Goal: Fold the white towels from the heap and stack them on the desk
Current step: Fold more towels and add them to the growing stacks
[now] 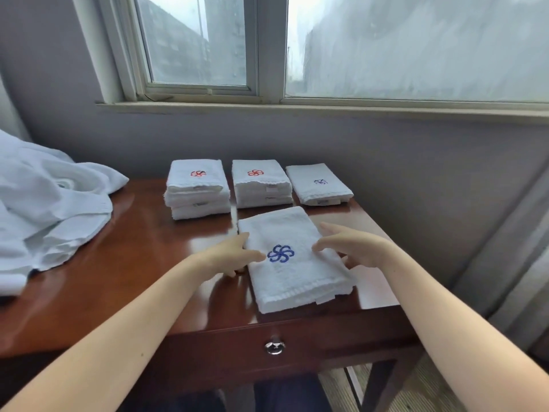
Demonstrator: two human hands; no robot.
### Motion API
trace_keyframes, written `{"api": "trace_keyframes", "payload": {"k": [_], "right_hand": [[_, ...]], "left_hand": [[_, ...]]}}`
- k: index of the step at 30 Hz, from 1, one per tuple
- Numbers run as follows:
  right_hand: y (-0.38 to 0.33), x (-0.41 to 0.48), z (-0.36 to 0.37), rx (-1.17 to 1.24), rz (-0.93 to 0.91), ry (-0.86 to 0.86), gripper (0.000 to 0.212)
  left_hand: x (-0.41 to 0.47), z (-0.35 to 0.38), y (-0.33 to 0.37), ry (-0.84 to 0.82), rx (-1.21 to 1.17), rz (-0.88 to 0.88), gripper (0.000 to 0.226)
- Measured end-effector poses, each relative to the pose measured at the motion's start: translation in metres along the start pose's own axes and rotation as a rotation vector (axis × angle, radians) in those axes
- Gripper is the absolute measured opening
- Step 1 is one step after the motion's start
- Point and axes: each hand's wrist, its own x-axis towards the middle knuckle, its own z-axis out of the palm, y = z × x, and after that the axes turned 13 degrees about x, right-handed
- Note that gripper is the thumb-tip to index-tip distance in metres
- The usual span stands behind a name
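Both hands, left hand (234,258) and right hand (346,248), loosely spread, bracketed the folded towel (292,282) at the worktop's (133,248) front, probably so I could lift it squarely onto the stacks (197,188) behind.

a single head-worn view — looking forward and down from close above the desk (142,263), facing the window (297,55) behind it.

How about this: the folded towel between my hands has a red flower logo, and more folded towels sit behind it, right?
Not quite. The head view shows the logo on the folded towel between the left hand and right hand is blue, not red. More folded towels do sit behind it.
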Motion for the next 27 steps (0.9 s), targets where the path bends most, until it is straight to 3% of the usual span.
{"api": "trace_keyframes", "payload": {"k": [2, 8, 15, 22, 27], "right_hand": [[0.000, -0.002, 0.003, 0.025, -0.005, -0.050, 0.061], [0.012, -0.006, 0.001, 0.087, -0.044, -0.055, 0.085], [0.016, -0.018, 0.001, 0.150, -0.049, -0.081, 0.074], [0.008, -0.023, -0.009, 0.172, -0.241, 0.017, 0.071], [-0.006, -0.016, -0.032, 0.169, -0.483, 0.121, 0.083]], "left_hand": [[-0.006, -0.001, 0.003, -0.079, -0.121, -0.008, 0.079], [-0.015, 0.003, -0.008, -0.152, -0.579, 0.051, 0.078], [-0.019, 0.005, -0.017, -0.145, -0.818, 0.142, 0.073], [-0.012, -0.010, -0.004, -0.039, -0.920, 0.314, 0.089], [0.007, -0.034, 0.023, 0.020, -0.797, 0.481, 0.087]]}}
